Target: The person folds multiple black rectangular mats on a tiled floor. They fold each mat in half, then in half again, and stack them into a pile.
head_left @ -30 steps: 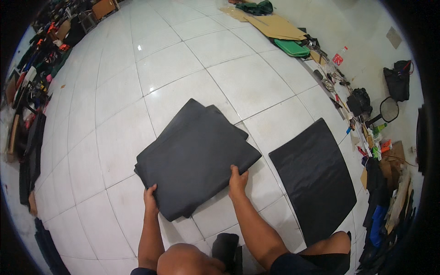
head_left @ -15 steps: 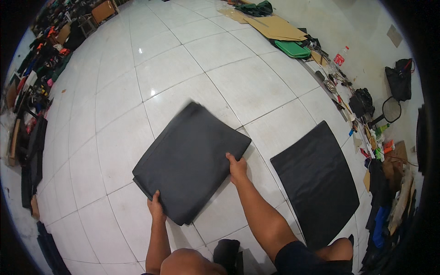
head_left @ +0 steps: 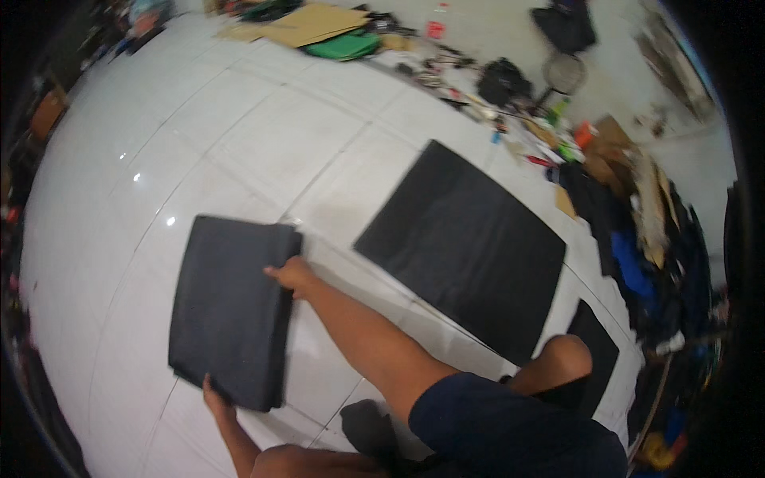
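Between my two hands is a thick stack of folded black sheets [head_left: 231, 311], its layers showing along the right side and bottom corner. My left hand [head_left: 219, 402] is closed on its near edge, thumb on top. Midway up the right edge, my right hand [head_left: 293, 277] grips it too, thumb over the upper face and fingers partly hidden. To the right, a flat black rectangular sheet [head_left: 466, 247] lies on the tiles, apart from the stack. Whether the material is cloth or leatherette I cannot tell.
White floor tiles [head_left: 247, 119] surround the stack. Another black piece [head_left: 596, 338] lies beyond my bent knee. Along the wall sit tan cardboard [head_left: 315, 25], a green folded item [head_left: 344, 45], a black bag [head_left: 504, 82], small tools and a heap of dark cloth [head_left: 617, 231].
My view has swung to the right, so the stack sits further left and is turned more upright in the picture. Both hands keep hold of it. Another black piece at lower right has come into view.
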`<act>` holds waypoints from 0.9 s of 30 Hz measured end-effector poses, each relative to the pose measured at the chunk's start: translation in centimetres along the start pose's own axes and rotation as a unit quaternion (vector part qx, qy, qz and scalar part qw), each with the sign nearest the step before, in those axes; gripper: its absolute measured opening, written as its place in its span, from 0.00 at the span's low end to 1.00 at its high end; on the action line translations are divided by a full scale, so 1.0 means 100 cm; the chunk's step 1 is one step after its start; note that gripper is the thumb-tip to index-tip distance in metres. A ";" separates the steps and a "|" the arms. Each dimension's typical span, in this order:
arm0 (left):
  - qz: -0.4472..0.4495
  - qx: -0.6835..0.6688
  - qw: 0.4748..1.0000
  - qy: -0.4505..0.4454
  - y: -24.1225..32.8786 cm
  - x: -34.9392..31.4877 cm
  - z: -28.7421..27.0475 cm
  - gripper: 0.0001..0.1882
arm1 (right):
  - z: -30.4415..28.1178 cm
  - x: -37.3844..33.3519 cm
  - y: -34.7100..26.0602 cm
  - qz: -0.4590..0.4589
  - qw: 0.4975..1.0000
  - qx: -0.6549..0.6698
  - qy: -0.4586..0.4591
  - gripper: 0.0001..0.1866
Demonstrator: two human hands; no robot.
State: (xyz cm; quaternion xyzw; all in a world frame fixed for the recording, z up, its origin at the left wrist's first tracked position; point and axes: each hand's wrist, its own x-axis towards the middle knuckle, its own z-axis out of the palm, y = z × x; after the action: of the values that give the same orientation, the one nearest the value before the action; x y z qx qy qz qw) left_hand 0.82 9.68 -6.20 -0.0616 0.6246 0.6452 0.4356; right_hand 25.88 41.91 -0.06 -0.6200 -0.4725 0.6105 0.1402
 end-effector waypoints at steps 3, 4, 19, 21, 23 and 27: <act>-0.016 -0.025 0.999 -0.024 0.005 0.014 0.000 0.33 | -0.078 -0.016 -0.009 -0.106 0.964 -0.216 -0.111 0.39; 0.026 0.022 0.999 -0.033 0.006 0.014 0.002 0.35 | -0.113 -0.027 -0.010 -0.182 0.937 -0.275 -0.116 0.39; 0.398 0.567 0.711 -0.124 0.066 -0.068 0.242 0.26 | -0.477 -0.311 0.423 0.305 0.858 -0.046 0.411 0.47; 0.424 0.621 0.608 -0.253 0.049 -0.111 0.305 0.23 | -0.461 -0.293 0.438 0.274 0.865 0.039 0.418 0.46; 0.486 0.659 0.429 -0.381 0.028 -0.150 0.357 0.20 | -0.451 -0.281 0.435 0.269 0.862 0.115 0.415 0.44; 0.355 0.675 0.390 -0.515 -0.037 -0.191 0.410 0.21 | -0.449 -0.284 0.408 0.199 0.849 0.191 0.451 0.36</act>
State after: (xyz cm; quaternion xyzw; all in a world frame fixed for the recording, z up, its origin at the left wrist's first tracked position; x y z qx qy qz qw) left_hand 34.01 35.08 11.65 0.8244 0.4771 0.0165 0.3041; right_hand 88.18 17.50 -3.32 -0.8686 -0.0980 0.3569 0.3294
